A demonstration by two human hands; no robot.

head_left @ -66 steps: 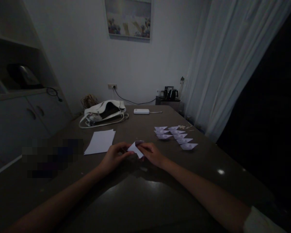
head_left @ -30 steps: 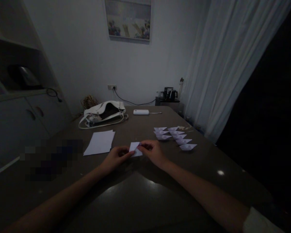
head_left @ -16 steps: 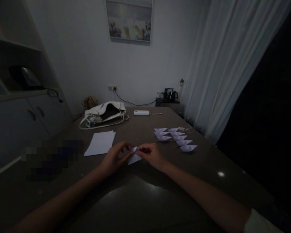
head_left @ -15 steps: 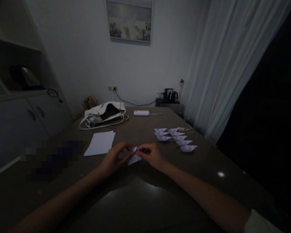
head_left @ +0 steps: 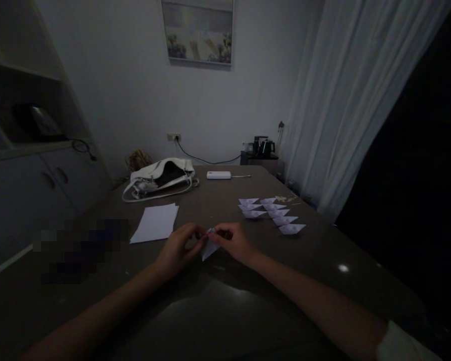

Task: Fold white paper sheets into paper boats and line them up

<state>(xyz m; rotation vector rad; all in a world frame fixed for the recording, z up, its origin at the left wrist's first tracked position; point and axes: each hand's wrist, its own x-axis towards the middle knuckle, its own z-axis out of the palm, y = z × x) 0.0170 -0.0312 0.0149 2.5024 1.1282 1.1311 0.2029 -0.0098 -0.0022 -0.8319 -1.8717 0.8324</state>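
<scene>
A small folded piece of white paper [head_left: 209, 249] is pinched between my two hands above the middle of the table. My left hand [head_left: 181, 246] grips its upper left side with thumb and fingertips. On the upper right side, my right hand [head_left: 236, 240] is closed on the same paper, its fingertips almost meeting the left ones. One pointed corner of the paper hangs down towards me; the top is partly hidden by my fingers. Several folded paper boats [head_left: 281, 219] stand in two rows to the right. Left of my hands lies a stack of white paper sheets [head_left: 156, 222].
A white handbag [head_left: 161, 175] lies at the back left of the dark table [head_left: 225, 306]. Near the far edge is a white power bank [head_left: 218, 175] with a short cable. Small light-coloured scraps [head_left: 284, 199] lie behind the boats. A blurred-out patch covers the table's left side.
My left fingers have shifted up to the paper's top, close to the right fingertips. The paper has turned so its lower point faces more downwards. The boats and sheets stay put.
</scene>
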